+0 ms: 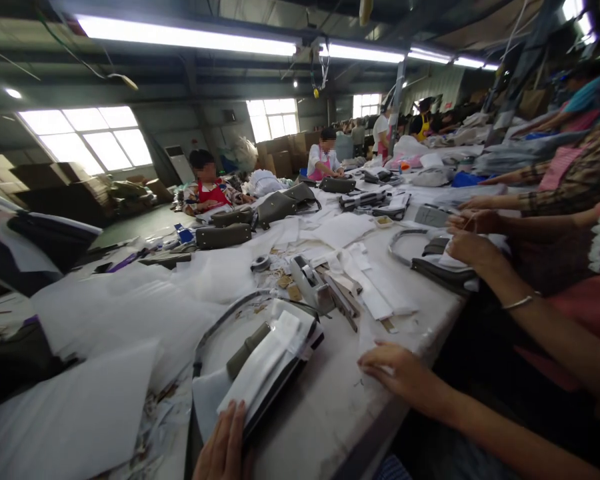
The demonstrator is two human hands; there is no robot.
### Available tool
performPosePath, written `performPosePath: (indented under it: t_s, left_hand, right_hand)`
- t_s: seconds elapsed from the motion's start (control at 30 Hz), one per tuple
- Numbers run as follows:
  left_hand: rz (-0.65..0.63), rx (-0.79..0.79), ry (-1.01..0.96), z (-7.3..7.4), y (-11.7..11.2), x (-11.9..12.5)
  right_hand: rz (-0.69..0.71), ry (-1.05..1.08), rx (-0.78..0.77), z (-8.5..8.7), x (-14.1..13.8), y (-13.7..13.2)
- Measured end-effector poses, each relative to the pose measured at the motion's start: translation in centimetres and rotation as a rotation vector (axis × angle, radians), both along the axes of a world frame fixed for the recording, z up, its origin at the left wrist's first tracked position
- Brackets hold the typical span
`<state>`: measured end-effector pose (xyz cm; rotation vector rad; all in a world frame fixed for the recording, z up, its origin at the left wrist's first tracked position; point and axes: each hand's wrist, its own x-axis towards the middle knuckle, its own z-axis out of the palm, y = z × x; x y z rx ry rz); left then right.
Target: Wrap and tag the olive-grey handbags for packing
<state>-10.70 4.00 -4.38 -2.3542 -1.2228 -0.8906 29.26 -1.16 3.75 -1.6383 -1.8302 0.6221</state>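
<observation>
Judging bag (276, 392) beneath left hand (224, 441): I thought it soft, light, best held by its sides | left straight-fingered, right hand (409, 380) half-curled; I couldn't tell either's grip

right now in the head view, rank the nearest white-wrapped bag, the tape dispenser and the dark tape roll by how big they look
1. White-wrapped bag, largest, though it is also closest to the camera
2. Tape dispenser
3. Dark tape roll, clearly smallest
</observation>
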Motion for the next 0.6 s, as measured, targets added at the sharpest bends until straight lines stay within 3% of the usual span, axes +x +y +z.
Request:
performPosePath:
  t_s: [0.1, 0.17, 0.2, 0.27, 0.37, 0.47, 0.6]
  left_hand:
    - [0.038, -0.008, 0.014, 0.7, -0.5, 0.5]
    - [0.083, -0.030, 0.004, 1.3, -1.0, 1.1]
    - [0.103, -0.044, -0.001, 1.6, -1.3, 1.4]
    - [0.124, -0.066, -0.008, 2.1, -1.7, 1.8]
    - [0.138, -0.079, -0.030, 2.4, -2.1, 2.0]
    - [0.147, -0.065, -0.058, 2.3, -2.1, 1.8]
    - [0.189, -0.055, -0.149, 2.1, -2.0, 1.5]
  right_hand:
    - [0.223, 0.180, -0.214, 0.7, -3.5, -3.6]
    - [0.287, 0.257, -0.292, 0.9, -4.2, -4.5]
    - [0.228, 0.257, -0.265, 0.7, -4.0, -4.4]
    - [-0.042, 0.162, -0.081, -0.4, -2.9, -3.2]
    - [-0.418, -0.078, 0.243, -3.4, -0.2, -0.6]
    - [-0.531, -0.204, 0.347, -6.1, 1.9, 1.4]
    - [-0.518, -0.005, 0.173, -6.3, 2.0, 2.1]
